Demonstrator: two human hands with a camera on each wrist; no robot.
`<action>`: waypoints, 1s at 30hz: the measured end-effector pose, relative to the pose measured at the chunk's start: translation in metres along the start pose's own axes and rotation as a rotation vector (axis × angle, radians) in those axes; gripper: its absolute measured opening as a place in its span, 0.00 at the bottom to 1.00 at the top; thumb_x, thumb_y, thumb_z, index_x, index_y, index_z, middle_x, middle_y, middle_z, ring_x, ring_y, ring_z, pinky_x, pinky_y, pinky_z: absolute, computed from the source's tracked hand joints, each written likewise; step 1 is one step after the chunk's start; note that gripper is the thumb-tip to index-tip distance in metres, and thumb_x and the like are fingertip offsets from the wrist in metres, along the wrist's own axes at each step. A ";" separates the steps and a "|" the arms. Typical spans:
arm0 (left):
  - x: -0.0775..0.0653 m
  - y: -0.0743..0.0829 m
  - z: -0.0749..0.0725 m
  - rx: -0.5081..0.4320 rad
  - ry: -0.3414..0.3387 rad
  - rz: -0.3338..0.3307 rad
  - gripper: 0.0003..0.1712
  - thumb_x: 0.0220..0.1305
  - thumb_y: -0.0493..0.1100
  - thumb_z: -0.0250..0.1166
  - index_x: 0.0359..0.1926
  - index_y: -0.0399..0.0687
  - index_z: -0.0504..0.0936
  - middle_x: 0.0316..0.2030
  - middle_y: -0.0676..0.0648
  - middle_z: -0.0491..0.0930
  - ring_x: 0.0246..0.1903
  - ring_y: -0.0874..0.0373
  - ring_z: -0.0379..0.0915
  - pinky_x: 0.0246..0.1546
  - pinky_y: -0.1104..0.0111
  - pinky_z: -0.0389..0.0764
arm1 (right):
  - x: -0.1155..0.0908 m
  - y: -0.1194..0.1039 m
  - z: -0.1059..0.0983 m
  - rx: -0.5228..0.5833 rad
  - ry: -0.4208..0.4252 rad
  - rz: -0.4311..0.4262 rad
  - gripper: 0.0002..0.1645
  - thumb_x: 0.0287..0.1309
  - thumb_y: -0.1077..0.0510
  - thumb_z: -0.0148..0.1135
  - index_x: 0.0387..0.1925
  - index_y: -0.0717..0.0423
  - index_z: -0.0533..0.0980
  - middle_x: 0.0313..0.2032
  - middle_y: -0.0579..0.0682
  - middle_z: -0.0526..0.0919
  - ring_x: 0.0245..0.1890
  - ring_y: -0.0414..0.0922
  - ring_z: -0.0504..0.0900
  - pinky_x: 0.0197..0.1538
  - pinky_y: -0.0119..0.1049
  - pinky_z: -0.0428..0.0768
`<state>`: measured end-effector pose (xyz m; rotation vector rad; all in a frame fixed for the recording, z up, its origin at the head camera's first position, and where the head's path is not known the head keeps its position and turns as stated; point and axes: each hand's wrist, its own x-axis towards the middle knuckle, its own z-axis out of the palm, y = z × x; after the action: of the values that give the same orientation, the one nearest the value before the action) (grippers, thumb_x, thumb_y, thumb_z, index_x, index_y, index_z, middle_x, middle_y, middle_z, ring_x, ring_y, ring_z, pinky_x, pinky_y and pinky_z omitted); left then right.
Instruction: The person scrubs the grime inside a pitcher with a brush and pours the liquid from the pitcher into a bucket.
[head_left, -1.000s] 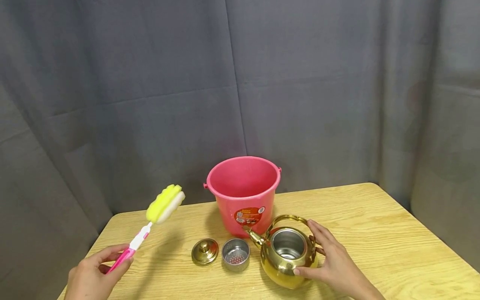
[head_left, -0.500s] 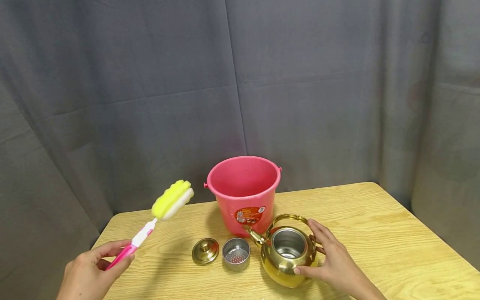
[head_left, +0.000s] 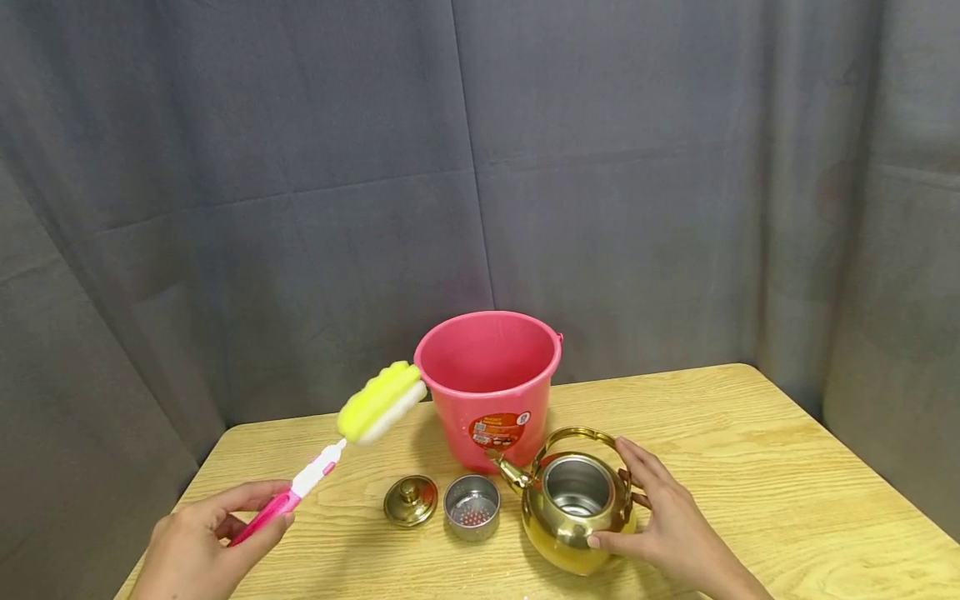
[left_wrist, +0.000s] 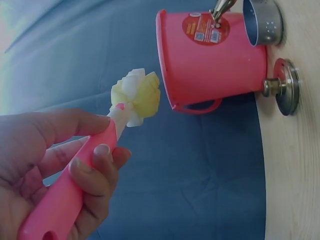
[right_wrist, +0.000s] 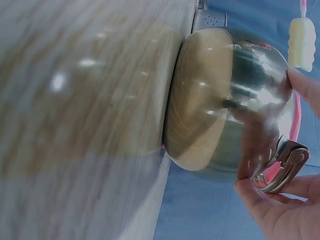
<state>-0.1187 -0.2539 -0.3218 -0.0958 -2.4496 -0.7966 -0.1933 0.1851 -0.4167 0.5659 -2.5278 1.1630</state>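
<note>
My left hand (head_left: 198,537) grips the pink handle of a sponge bottle brush (head_left: 378,404) and holds it in the air, its yellow and white head pointing up and right, in front of the bucket's left side. In the left wrist view the fingers curl round the brush handle (left_wrist: 70,185). At the right, a gold teapot (head_left: 573,529) stands lidless on the table, its spout toward the bucket. My right hand (head_left: 667,521) holds the teapot's right side, thumb on the body and fingers by the handle's foot. The right wrist view shows fingertips touching the shiny teapot body (right_wrist: 220,100).
A pink bucket (head_left: 465,417) stands at the back of the wooden table (head_left: 712,450). Before it lie the gold teapot lid (head_left: 410,504) and a perforated metal strainer (head_left: 472,508), left of the teapot. Grey curtains (head_left: 337,183) hang behind and at both sides.
My left hand has carried the brush to the right, so its head now overlaps the bucket's left edge in the head view. The right hand and teapot have stayed in place.
</note>
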 end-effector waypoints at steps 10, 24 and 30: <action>-0.001 0.018 0.005 -0.011 -0.101 -0.009 0.16 0.47 0.39 0.77 0.39 0.57 0.88 0.27 0.62 0.79 0.13 0.66 0.65 0.13 0.71 0.61 | 0.000 -0.002 0.000 -0.008 -0.016 0.031 0.67 0.34 0.37 0.80 0.71 0.62 0.58 0.68 0.61 0.59 0.56 0.60 0.74 0.49 0.46 0.78; 0.008 0.052 0.015 -0.109 -0.306 0.011 0.14 0.51 0.41 0.76 0.40 0.58 0.87 0.30 0.61 0.81 0.16 0.65 0.66 0.17 0.72 0.69 | 0.000 -0.002 -0.001 -0.023 -0.016 0.043 0.67 0.35 0.36 0.79 0.71 0.62 0.58 0.68 0.62 0.59 0.56 0.60 0.75 0.49 0.46 0.79; 0.014 0.061 0.023 -0.125 -0.420 0.024 0.16 0.52 0.42 0.75 0.44 0.53 0.87 0.32 0.58 0.83 0.19 0.62 0.67 0.19 0.71 0.72 | 0.000 -0.002 -0.001 -0.025 -0.016 0.042 0.67 0.35 0.36 0.79 0.71 0.63 0.58 0.68 0.62 0.59 0.55 0.60 0.75 0.49 0.46 0.79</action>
<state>-0.1275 -0.1923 -0.2983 -0.3726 -2.7771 -1.0025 -0.1922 0.1844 -0.4143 0.5207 -2.5758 1.1434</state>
